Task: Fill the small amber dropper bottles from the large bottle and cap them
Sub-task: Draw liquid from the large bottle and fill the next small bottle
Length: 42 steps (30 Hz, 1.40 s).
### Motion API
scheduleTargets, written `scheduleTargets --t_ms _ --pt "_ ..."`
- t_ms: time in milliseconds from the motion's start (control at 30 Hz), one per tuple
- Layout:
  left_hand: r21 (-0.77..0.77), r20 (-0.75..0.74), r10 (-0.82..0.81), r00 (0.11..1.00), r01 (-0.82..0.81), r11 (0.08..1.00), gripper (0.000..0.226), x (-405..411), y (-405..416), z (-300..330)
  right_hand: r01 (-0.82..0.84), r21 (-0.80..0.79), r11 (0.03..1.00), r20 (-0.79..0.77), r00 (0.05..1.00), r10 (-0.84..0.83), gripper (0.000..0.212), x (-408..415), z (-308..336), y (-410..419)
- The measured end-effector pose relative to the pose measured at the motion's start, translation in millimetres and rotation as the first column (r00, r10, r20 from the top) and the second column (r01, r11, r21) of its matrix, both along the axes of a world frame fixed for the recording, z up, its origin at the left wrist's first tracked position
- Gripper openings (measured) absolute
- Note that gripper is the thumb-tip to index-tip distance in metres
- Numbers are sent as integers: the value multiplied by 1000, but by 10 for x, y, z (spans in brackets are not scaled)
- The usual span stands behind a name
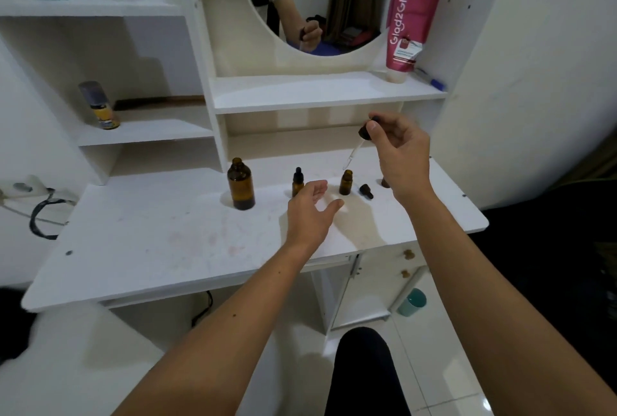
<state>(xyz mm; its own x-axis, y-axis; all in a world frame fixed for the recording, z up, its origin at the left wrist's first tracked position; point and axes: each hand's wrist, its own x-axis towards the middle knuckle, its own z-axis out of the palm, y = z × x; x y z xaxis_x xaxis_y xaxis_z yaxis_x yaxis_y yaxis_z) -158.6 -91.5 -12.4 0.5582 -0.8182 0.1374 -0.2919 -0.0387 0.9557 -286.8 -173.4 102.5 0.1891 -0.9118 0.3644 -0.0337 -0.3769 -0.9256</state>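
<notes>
On the white bench (150, 242), leftmost, stands the large uncapped amber glass bottle (241, 184) — too dark to judge its level. Next comes a small amber dropper bottle with its black cap on (297, 182). The left hand (312, 207) hovers just in front of it, fingers relaxed, holding nothing. Right of that stands an open small amber bottle (346, 182), then a loose black dropper cap (366, 191) lying on the bench. The right hand (400, 152) pinches a black-bulbed glass pipette dropper (359, 143), tip just above the open bottle's mouth. These bottles look light, smooth and tippy — best steadied low on the body.
</notes>
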Motion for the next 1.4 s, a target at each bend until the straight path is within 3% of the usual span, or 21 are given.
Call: scheduleTargets --t_ms 333,733,1400 --pt "5 94 -42 995 41 999 55 0 -432 -36 20 -9 1000 -16 1000 -20 18 -26 -275 -261" --pt "-4 224 -53 973 55 998 33 44 -560 -90 5 67 998 -129 992 3 10 104 -446 -293" --pt "-15 232 -55 971 60 998 25 41 -511 -85 50 55 997 -210 977 -37 6 139 -453 -258"
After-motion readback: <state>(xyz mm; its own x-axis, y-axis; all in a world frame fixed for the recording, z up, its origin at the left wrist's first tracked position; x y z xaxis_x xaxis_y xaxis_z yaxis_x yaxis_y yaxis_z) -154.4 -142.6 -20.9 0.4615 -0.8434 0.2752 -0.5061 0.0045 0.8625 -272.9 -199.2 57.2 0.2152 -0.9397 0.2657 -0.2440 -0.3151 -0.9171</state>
